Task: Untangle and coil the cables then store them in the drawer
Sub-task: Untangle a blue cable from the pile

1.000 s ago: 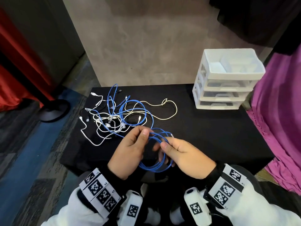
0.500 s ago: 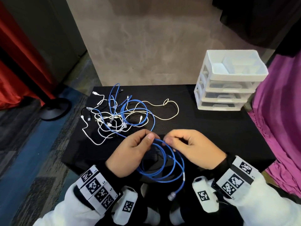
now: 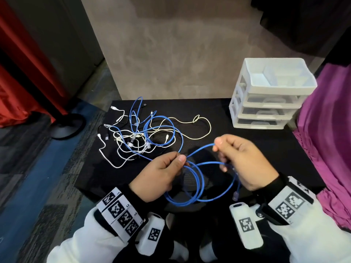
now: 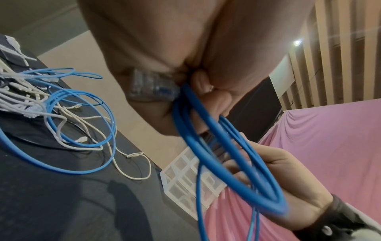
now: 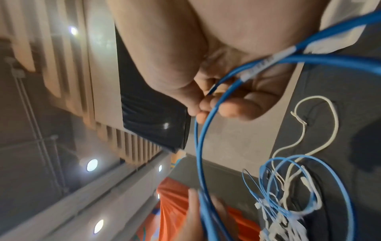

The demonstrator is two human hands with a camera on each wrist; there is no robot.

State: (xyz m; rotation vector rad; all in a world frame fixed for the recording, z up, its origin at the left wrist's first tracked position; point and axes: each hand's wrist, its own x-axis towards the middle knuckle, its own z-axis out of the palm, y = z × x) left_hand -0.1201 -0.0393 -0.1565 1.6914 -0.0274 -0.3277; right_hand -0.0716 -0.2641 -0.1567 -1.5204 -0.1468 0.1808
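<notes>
Left hand pinches the gathered loops of the blue cable near the front edge of the table; right hand pinches the free strand. Best to lay each new loop the same size into the left grip, easing slack gently from the tangle farther back.

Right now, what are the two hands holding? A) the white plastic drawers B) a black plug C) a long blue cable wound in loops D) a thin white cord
C: the left hand and right hand each pinch the long blue cable, whose loops hang between them above the black table.
</notes>
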